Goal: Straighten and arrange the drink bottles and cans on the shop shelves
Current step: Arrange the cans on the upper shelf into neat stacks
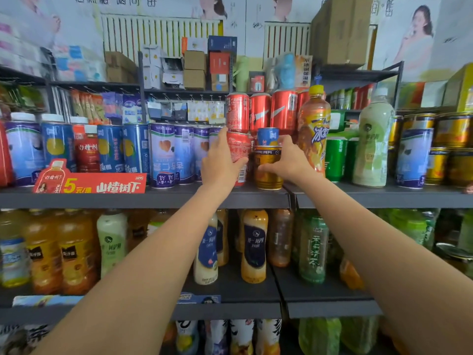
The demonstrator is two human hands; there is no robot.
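— Left hand [220, 160]?
— Wrapped round glossy red cola can [239, 157], upright on dark metal shelf [153, 197].
— Right hand [286, 160]?
— Gripping squat gold can [267, 167] just beside it, small blue can [268, 136] stacked on top.

red can [239, 155] upright, shelf edge | gold can [267, 167] upright, touching it

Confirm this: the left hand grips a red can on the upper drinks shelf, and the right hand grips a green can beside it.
One detail is off. In the head view the right hand grips a gold can, not a green one. The left hand does grip the red can on that shelf.
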